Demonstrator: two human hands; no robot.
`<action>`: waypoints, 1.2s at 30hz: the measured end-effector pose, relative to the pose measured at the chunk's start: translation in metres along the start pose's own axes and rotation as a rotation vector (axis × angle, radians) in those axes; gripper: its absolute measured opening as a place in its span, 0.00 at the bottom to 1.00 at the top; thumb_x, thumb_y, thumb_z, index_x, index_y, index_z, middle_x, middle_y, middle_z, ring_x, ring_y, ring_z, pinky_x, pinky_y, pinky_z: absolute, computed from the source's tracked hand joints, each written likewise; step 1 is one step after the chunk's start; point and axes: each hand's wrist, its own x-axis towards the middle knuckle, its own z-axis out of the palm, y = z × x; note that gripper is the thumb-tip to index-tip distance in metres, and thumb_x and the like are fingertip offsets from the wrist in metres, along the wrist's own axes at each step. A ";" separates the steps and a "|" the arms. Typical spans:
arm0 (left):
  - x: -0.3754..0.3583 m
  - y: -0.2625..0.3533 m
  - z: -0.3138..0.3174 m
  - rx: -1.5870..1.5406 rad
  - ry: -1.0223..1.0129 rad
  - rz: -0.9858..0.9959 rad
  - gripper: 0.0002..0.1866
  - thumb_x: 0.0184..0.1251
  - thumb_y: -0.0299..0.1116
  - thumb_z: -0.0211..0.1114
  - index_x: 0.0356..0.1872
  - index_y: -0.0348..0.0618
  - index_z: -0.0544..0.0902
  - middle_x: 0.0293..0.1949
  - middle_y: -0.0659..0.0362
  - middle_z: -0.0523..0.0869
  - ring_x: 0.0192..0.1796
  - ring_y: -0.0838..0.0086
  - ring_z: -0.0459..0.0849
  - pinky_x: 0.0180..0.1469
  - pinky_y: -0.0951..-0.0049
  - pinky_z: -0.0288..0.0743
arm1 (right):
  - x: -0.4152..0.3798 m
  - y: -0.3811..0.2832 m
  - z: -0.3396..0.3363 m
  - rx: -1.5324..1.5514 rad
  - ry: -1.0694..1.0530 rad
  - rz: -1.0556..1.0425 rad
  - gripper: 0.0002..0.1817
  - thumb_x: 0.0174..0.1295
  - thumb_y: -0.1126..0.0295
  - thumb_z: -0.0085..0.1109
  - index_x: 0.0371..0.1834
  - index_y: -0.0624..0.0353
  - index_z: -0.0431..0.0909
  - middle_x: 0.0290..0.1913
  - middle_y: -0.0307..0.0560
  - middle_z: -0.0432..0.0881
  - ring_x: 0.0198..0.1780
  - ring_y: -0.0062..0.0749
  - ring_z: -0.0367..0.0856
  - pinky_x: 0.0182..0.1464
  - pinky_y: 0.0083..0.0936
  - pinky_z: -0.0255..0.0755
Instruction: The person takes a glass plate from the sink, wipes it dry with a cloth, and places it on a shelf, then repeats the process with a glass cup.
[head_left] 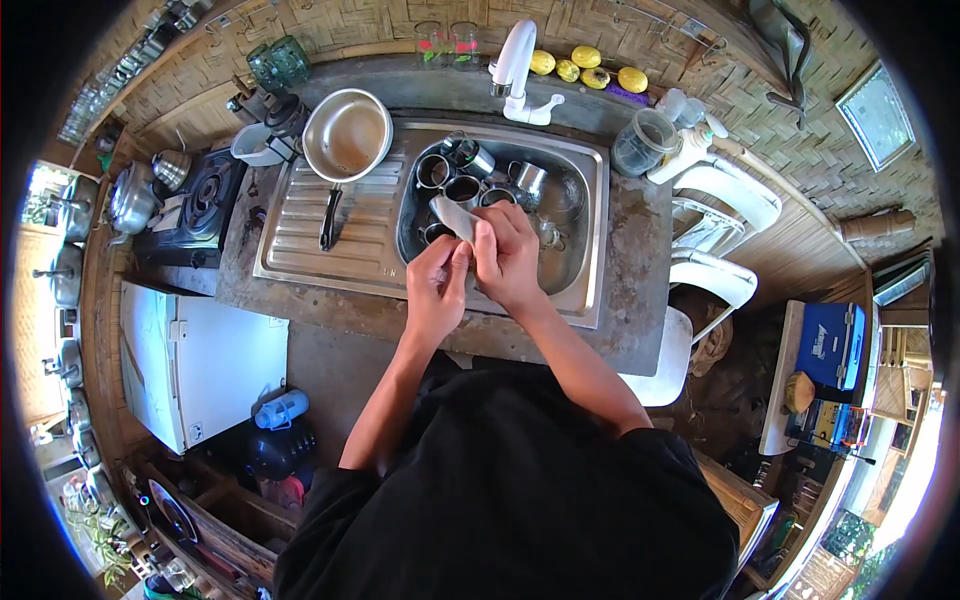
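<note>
Above the front of the sink, my left hand [438, 285] and my right hand [508, 260] are close together, both with fingers pinched. Between them is a pale, flat, elongated thing [453, 216] with a rounded end, pointing up and to the left; its exact kind does not show. My fingers hide its lower part. Below and beyond my hands, several metal mugs [527, 178] lie in the steel sink basin [567, 272]. My right hand covers some of them from view.
A frying pan [347, 136] rests on the ribbed drainboard [292, 229], handle toward me. Behind the basin stands a white faucet [516, 65]. Yellow fruits [586, 57] line the back ledge. A clear jar [643, 143] is at right, a gas stove [203, 197] at left.
</note>
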 end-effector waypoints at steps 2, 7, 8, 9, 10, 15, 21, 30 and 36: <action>0.002 -0.001 -0.001 0.114 -0.029 0.128 0.08 0.76 0.23 0.62 0.34 0.30 0.81 0.25 0.56 0.75 0.25 0.73 0.70 0.28 0.72 0.62 | -0.007 0.009 0.004 0.059 0.037 0.043 0.11 0.71 0.68 0.52 0.35 0.62 0.82 0.32 0.52 0.80 0.33 0.49 0.75 0.37 0.42 0.69; 0.003 0.009 -0.003 0.228 -0.048 0.281 0.05 0.72 0.21 0.64 0.35 0.30 0.83 0.27 0.52 0.80 0.27 0.64 0.76 0.30 0.69 0.69 | -0.011 0.012 0.014 0.203 0.163 0.062 0.14 0.73 0.69 0.49 0.31 0.64 0.80 0.27 0.51 0.79 0.29 0.45 0.74 0.34 0.38 0.67; 0.003 0.012 -0.004 0.243 -0.057 0.315 0.05 0.72 0.21 0.64 0.35 0.30 0.83 0.28 0.52 0.81 0.27 0.64 0.76 0.31 0.68 0.69 | -0.013 0.015 0.017 0.236 0.186 0.066 0.15 0.74 0.68 0.48 0.30 0.64 0.79 0.27 0.49 0.79 0.28 0.42 0.73 0.34 0.37 0.66; 0.003 0.015 -0.004 0.259 -0.064 0.347 0.04 0.72 0.21 0.64 0.35 0.30 0.84 0.28 0.52 0.81 0.28 0.64 0.77 0.31 0.68 0.70 | -0.013 0.014 0.017 0.269 0.206 0.071 0.16 0.74 0.68 0.47 0.30 0.65 0.79 0.26 0.48 0.78 0.27 0.38 0.73 0.34 0.35 0.66; 0.003 0.016 -0.004 0.247 -0.049 0.352 0.05 0.72 0.21 0.64 0.35 0.30 0.84 0.28 0.52 0.81 0.27 0.64 0.77 0.31 0.69 0.70 | -0.012 0.014 0.017 0.340 0.223 0.231 0.17 0.75 0.67 0.45 0.30 0.65 0.78 0.26 0.46 0.78 0.28 0.34 0.72 0.34 0.33 0.65; -0.005 0.006 0.001 0.111 0.055 0.245 0.09 0.76 0.23 0.62 0.34 0.30 0.84 0.27 0.55 0.81 0.24 0.73 0.73 0.28 0.73 0.65 | -0.011 0.021 0.019 0.527 0.227 0.574 0.23 0.79 0.63 0.40 0.30 0.66 0.77 0.27 0.36 0.76 0.31 0.18 0.68 0.34 0.24 0.63; -0.008 0.009 0.005 0.076 0.172 0.160 0.12 0.79 0.25 0.60 0.33 0.29 0.84 0.25 0.59 0.78 0.24 0.82 0.67 0.26 0.76 0.58 | -0.009 0.024 0.027 0.582 0.280 0.781 0.26 0.82 0.57 0.41 0.33 0.66 0.81 0.30 0.35 0.77 0.33 0.19 0.69 0.35 0.24 0.64; 0.000 0.014 0.011 -0.013 0.291 0.153 0.15 0.85 0.32 0.53 0.41 0.33 0.84 0.34 0.60 0.85 0.32 0.83 0.74 0.37 0.80 0.67 | -0.025 0.014 0.036 1.121 0.305 1.175 0.33 0.82 0.45 0.31 0.63 0.62 0.77 0.52 0.49 0.84 0.51 0.35 0.85 0.58 0.32 0.78; 0.007 0.023 0.022 -0.041 0.260 0.195 0.17 0.87 0.35 0.48 0.45 0.34 0.82 0.42 0.57 0.87 0.42 0.79 0.81 0.47 0.78 0.73 | -0.010 0.005 0.028 1.385 0.221 1.169 0.34 0.81 0.43 0.23 0.68 0.55 0.72 0.59 0.49 0.82 0.59 0.40 0.83 0.64 0.40 0.77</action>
